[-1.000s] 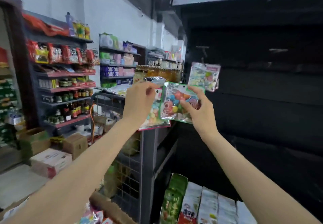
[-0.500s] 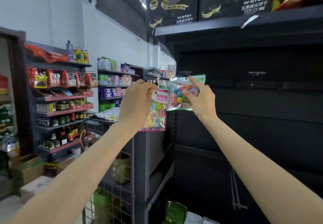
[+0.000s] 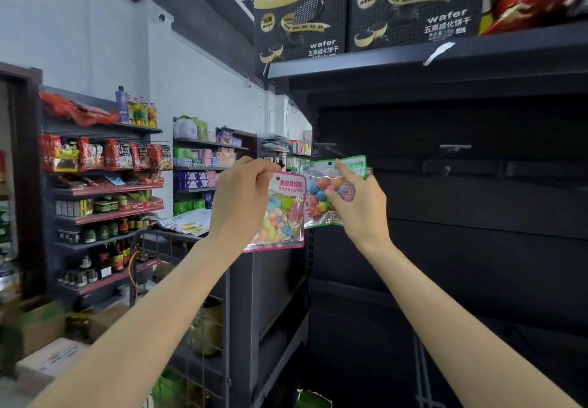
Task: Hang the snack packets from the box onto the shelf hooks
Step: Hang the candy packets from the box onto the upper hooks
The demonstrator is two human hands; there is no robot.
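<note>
My left hand [image 3: 241,197] pinches the top edge of a pink-edged packet [image 3: 281,213] between curled fingers and thumb, so it hangs in front of the dark shelf's side panel [image 3: 273,280]. My right hand [image 3: 356,200] grips a green-edged packet [image 3: 321,191], forefinger stretched up along its front towards the header, just below a black hook [image 3: 327,148] on the shelf's back wall. The two packets overlap slightly. Another hook [image 3: 455,146] juts out further right. Overhead, wafer boxes [image 3: 359,6] stand on the top shelf [image 3: 413,57]. Left of my arm stands a wire rack [image 3: 181,280], with stocked shelves [image 3: 101,191] beyond.
</note>
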